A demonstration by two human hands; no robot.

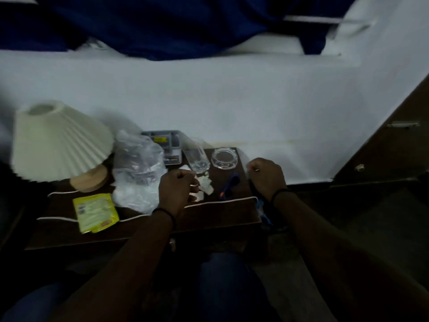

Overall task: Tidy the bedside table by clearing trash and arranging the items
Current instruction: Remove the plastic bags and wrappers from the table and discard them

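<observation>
- A dim bedroom is framing the scene: a dark wooden bedside table [209,219] is standing against a bed with a white sheet [232,101] and a rumpled blue blanket [162,26].
- A pleated cream lamp [60,140] is sitting at the table's left rear, its white cord [220,202] trailing along the front edge.
- A crumpled clear plastic bag [137,166] is lying just right of the lamp, with a yellow packet [95,212] resting near the front edge.
- A grey organizer tray [167,145], a drinking glass [196,158] and a glass ashtray [224,158] are lining the back.
- The left hand [178,191] is hovering with curled fingers over scraps of crumpled paper [205,185] at the table's centre; whether it is pinching any is unclear.
- The right hand [267,176] is curling into a fist by the table's right edge, apparently gripping a dark bag [263,211] hanging beside the table.
- A blue object [229,185] is lying between the hands.
</observation>
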